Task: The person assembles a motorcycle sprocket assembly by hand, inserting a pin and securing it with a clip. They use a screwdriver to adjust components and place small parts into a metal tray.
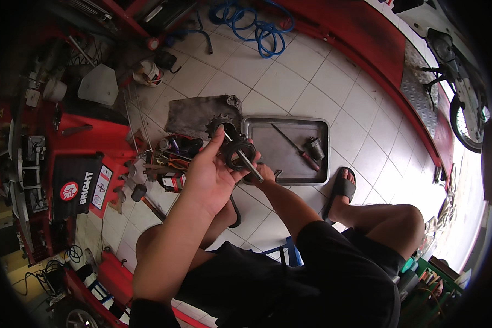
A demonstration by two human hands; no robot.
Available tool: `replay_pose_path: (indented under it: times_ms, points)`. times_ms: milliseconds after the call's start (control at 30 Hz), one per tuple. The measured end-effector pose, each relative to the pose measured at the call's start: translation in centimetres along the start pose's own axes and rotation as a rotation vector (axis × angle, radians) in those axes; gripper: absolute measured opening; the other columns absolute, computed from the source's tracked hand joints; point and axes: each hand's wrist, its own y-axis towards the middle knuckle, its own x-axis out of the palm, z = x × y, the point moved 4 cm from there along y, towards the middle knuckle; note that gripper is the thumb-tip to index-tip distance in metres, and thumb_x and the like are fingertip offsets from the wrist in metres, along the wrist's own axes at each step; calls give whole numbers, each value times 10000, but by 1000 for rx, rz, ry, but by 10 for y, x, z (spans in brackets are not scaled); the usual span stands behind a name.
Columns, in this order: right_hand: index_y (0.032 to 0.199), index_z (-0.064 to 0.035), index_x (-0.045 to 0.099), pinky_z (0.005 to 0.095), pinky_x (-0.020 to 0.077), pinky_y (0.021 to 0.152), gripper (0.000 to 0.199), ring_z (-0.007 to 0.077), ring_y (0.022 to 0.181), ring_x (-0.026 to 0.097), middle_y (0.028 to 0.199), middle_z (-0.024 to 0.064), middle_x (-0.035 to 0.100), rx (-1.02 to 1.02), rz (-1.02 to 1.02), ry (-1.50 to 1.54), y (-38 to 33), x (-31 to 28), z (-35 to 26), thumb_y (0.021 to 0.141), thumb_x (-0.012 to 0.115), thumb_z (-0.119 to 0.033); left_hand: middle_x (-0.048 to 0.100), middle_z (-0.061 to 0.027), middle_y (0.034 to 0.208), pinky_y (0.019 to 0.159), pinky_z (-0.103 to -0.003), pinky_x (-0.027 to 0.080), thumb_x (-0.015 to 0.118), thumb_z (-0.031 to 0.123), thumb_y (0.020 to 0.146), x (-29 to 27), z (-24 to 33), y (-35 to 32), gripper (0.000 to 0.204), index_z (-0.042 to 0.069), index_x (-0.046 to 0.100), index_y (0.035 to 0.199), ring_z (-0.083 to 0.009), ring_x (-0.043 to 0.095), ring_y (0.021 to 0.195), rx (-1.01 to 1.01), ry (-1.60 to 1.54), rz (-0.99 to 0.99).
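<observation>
My left hand (206, 174) is closed round a gear shaft (249, 165), its thumb along the top. The part has a dark toothed wheel at its far end, a dark ring about its middle and a bare metal rod pointing toward the near right. Lower and partly behind the rod, my right hand (264, 174) is at the near left corner of a metal tray (327, 156); its fingers are mostly hidden. In the tray lie a screwdriver (310, 160) with a reddish handle and a small metal cylinder (315, 146).
A grey cloth (194, 113) lies beyond the left hand. Beside it are a box of tools (172, 177) and a mallet (140, 193). A red machine (76, 131) stands left, a white bucket (147, 73) and blue hose (268, 41) farther off, a red ramp (361, 49) and motorcycle (448, 60) right.
</observation>
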Motion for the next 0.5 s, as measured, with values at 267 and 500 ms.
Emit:
replay_pose_path:
  times_ms: [267,500]
  points:
    - [953,-53,768,398,579,810,209,334,873,737,892,154,759,-318,242,282,-40,-85,8,792,733,-181,680,-200,1177,854,-469,534,547,326,1041,5,-16,0,327,60,574,1230,-381,679,1027,-34,133,-181]
    - [1038,-6,738,293,533,756,238,120,809,646,945,72,742,-448,215,708,-189,-291,-42,879,792,-174,678,-155,1108,860,-480,548,564,262,1028,31,-41,-14,267,53,562,1194,-313,684,960,73,200,-519]
